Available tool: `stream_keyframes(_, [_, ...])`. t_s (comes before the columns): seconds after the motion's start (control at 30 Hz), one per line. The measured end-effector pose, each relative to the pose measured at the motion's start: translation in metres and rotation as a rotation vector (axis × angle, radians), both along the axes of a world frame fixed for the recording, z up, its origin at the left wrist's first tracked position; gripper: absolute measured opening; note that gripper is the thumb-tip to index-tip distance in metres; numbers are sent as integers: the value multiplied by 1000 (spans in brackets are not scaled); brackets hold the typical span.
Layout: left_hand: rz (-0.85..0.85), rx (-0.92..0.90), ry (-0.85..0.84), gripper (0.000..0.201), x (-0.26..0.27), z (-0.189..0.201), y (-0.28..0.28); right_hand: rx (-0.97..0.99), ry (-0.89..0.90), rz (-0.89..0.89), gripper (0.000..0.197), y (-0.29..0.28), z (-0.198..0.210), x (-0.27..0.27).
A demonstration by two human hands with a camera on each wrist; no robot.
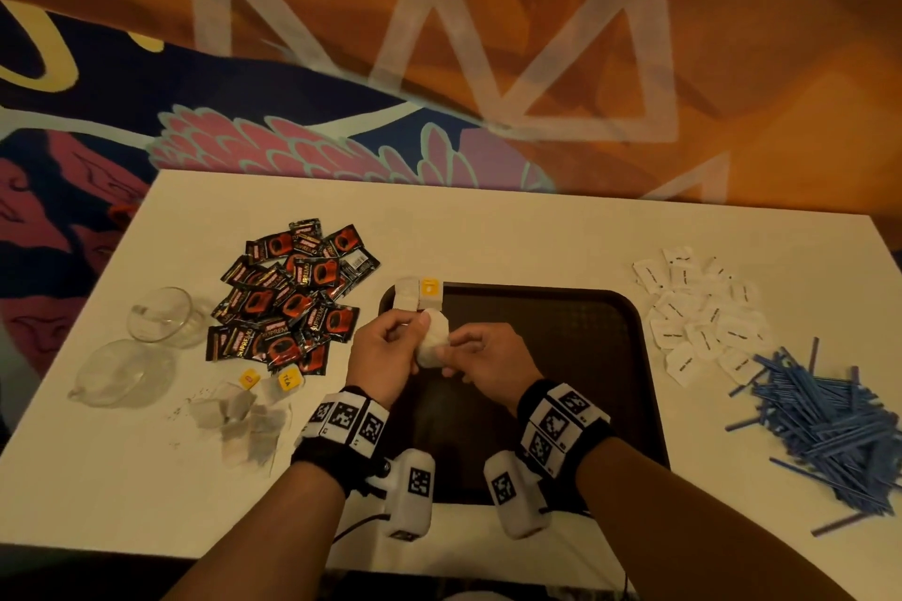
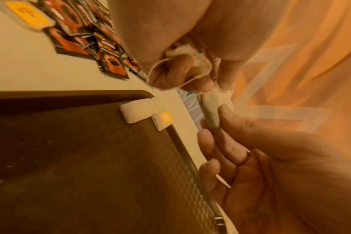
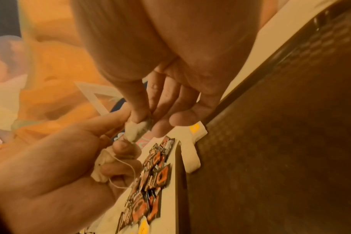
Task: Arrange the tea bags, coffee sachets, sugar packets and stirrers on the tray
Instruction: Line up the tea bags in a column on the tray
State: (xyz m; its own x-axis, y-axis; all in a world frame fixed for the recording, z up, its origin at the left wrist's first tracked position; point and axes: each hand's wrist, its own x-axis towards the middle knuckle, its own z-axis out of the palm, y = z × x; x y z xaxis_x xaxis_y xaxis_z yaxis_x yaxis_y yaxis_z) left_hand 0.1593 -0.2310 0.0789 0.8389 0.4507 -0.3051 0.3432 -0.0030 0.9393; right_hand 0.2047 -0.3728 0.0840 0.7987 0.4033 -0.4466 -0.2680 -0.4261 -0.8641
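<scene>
White table (image 1: 537, 229) on a patterned orange and navy carpet (image 1: 488, 15).

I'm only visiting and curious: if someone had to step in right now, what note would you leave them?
Left hand and right hand both pinch one tea bag above the tray.
Done: one tea bag lies at the tray's far left corner.
Left: loose tea bags and coffee sachets on the table, left of the tray; sugar packets and blue stirrers on its right.

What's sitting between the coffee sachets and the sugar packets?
The dark tray, with one tea bag at its far-left corner and both hands above it, in the head view.
</scene>
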Motion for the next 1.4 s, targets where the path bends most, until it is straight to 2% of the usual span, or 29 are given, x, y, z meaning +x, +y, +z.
stream_keyframes(0.13, [2,41,207,16,-11,-15,22,-180,107,15,8,19,-31,-7])
stream_keyframes(0.27, [38,-40,363,18,-26,-29,51,-295,213,42,19,35,-59,-9])
stream_keyframes(0.53, [106,-93,374,16,-56,-39,97,-410,253,-17,24,71,-85,2])
stream_keyframes(0.8, [138,-149,395,13,-62,-49,120,-509,254,-27,21,86,-87,7])
stream_keyframes(0.9, [153,-251,381,12,-59,-47,116,-482,227,-76,21,83,-87,4])
stream_keyframes(1.0, [177,-460,342,16,-55,-39,108,-446,219,-106,13,77,-83,1])
stream_keyframes(1.13, [213,-735,302,22,-49,-32,97,-335,114,15,18,68,-64,-3])
stream_keyframes(1.27, [201,-840,261,31,-38,-22,80,-197,-78,245,24,56,-25,-11])
stream_keyframes(1.4, [140,-903,246,37,-30,-13,61,-159,-331,439,31,45,0,-16])
